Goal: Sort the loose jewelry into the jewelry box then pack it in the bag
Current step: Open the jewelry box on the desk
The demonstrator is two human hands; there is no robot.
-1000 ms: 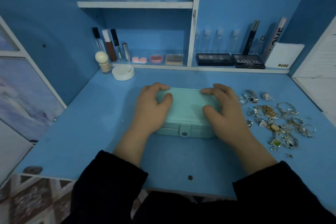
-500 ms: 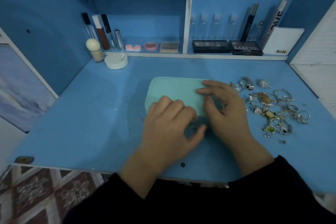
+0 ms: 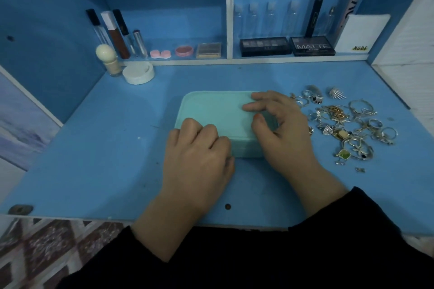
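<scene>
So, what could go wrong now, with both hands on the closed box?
The right hand rests on the jewelry box, close beside the loose jewelry; its wrist could sweep pieces off the pile. The left hand curls over the box front; a hard pull might slide the box along the desk.

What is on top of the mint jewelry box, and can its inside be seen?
The right hand rests spread on the closed jewelry box; the left hand curls over its near edge, covering it. Because the box is closed, nothing inside shows.
</scene>
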